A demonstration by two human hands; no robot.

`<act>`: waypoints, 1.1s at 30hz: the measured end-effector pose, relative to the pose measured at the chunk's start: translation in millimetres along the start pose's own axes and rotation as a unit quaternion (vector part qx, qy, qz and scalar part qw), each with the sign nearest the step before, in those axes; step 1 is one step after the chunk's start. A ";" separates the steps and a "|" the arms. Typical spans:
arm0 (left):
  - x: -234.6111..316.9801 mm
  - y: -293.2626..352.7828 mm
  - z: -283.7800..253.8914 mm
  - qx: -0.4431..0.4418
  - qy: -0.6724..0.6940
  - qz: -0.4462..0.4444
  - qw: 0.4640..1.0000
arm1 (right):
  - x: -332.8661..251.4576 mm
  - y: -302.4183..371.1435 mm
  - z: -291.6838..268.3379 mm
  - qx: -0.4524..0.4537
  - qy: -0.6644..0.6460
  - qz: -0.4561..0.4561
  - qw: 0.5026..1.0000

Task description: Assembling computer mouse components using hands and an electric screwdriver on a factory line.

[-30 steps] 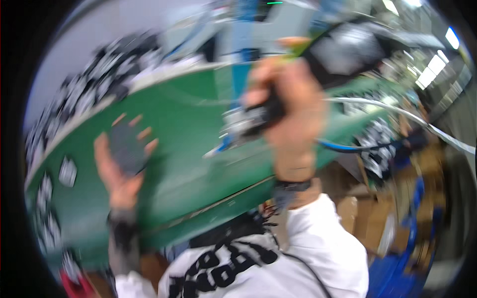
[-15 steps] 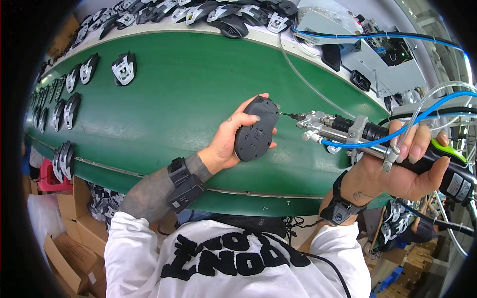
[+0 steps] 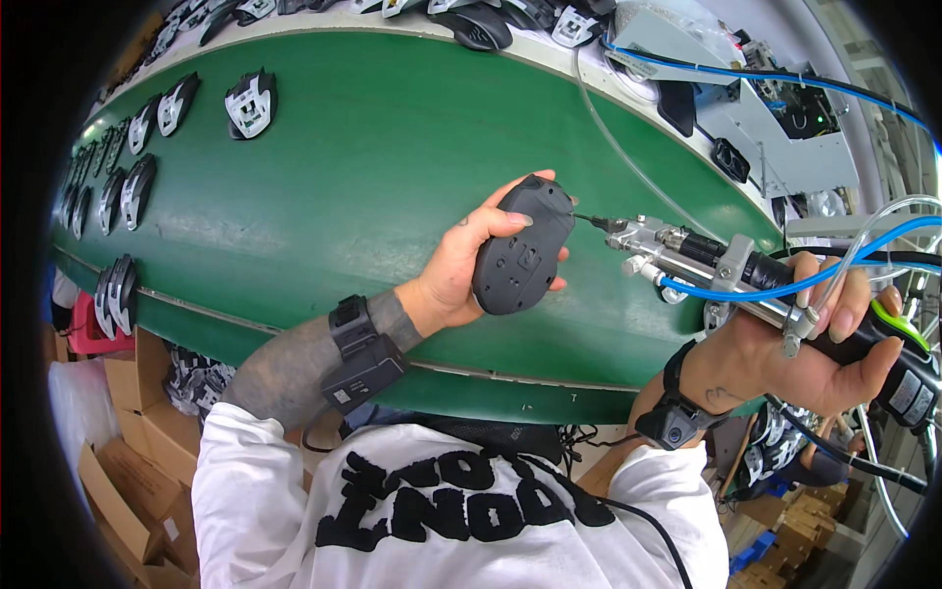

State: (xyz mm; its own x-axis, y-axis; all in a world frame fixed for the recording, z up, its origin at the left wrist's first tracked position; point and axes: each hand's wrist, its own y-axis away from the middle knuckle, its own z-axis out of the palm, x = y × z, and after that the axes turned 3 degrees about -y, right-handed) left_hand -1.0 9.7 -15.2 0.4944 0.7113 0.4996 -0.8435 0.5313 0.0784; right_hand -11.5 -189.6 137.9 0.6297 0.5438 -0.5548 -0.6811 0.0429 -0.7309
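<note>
A black computer mouse (image 3: 525, 257) is in my left hand (image 3: 459, 257), its underside with several holes facing up. My thumb lies across the near side of it and fingertips show past its right edge. My right hand (image 3: 819, 339) is wrapped round the black body of an electric screwdriver (image 3: 751, 273) with a metal feed head, a blue air hose (image 3: 844, 253) and a clear tube. The thin bit points left, and its tip is at the mouse's upper right edge; whether it sits in a hole I cannot tell.
A green conveyor belt (image 3: 373, 177) runs across in front of me. Mouse shells (image 3: 251, 103) in black and white stand on its left part, and more line the far ledge (image 3: 471, 26). A grey machine (image 3: 765, 123) stands at the far right. Open cardboard boxes (image 3: 137, 491) lie at lower left.
In the picture, the mouse and the screwdriver have both shifted slightly right. The bit tip has closed the small gap to the mouse's edge. The belt and shells appear higher up.
</note>
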 end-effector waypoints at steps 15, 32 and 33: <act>3.0 -6.1 -5.0 0.080 -0.013 -0.004 0.997 | -20.3 -5.2 -9.6 -0.016 -0.008 -0.045 0.999; 2.4 9.5 9.5 0.014 -0.024 -0.034 0.999 | -2.9 3.0 -8.0 -0.074 -0.051 -0.009 0.996; 2.7 10.4 10.3 0.015 -0.025 -0.038 0.999 | -2.5 2.8 -8.2 -0.080 -0.060 -0.004 0.995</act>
State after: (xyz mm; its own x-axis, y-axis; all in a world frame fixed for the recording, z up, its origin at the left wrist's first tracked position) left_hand -10.6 12.4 -4.1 0.5461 0.6457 0.5338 -0.8110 0.5672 0.1435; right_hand -11.9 -197.7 133.9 0.5797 0.6398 -0.5046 -0.6020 -0.0811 -0.7944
